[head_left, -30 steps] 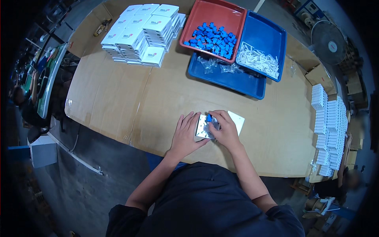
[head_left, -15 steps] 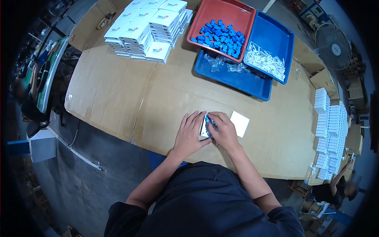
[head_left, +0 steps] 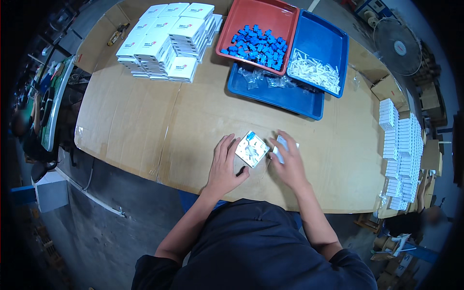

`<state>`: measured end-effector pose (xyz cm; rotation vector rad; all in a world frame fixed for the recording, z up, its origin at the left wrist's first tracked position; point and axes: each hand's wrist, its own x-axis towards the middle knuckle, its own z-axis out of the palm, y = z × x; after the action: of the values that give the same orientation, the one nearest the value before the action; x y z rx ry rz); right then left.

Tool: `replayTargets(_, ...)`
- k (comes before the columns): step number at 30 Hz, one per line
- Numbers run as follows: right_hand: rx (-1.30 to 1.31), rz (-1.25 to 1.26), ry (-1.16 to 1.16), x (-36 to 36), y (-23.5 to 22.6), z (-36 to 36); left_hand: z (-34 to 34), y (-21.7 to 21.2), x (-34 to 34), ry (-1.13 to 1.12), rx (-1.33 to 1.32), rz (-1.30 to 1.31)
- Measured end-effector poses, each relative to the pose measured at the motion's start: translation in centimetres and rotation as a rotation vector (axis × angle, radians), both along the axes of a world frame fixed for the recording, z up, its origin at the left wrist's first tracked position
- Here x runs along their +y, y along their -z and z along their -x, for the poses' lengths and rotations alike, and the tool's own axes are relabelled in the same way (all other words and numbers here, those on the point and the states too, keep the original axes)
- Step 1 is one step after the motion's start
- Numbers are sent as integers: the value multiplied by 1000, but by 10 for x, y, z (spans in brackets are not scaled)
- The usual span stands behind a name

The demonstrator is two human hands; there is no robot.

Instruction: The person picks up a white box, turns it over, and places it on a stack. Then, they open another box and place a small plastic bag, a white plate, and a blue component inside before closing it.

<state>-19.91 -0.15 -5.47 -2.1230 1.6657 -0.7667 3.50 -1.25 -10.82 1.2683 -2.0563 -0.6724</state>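
A small open white square box lies on the table in front of me, with a blue piece and other light-coloured contents inside. My left hand rests just left of the box, fingers and thumb apart, holding nothing. To the right of the box, my right hand reaches over a white square piece. Its fingers are spread and partly cover that piece; whether they touch it I cannot tell.
Stacked white boxes stand at the far left. A red tray of blue pieces and a blue tray of white pieces overlap another blue tray with clear bags. More white boxes line the right edge.
My right hand has left the box and moved right, over the white square piece. My left hand has drawn slightly away from the box, leaving its contents exposed. The whole view has shifted a little.
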Motion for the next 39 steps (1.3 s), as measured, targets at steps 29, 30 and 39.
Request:
replayTargets(29,27,-175,-23,27,2,60,17,-10,9,-76,915,-393)
replayTargets(30,46,-176,-31,27,-1,58,17,-11,8,-119,1004,-447)
replayTargets(39,126,-190,-30,50,-3,26,10,-21,3,-284,1415,-780)
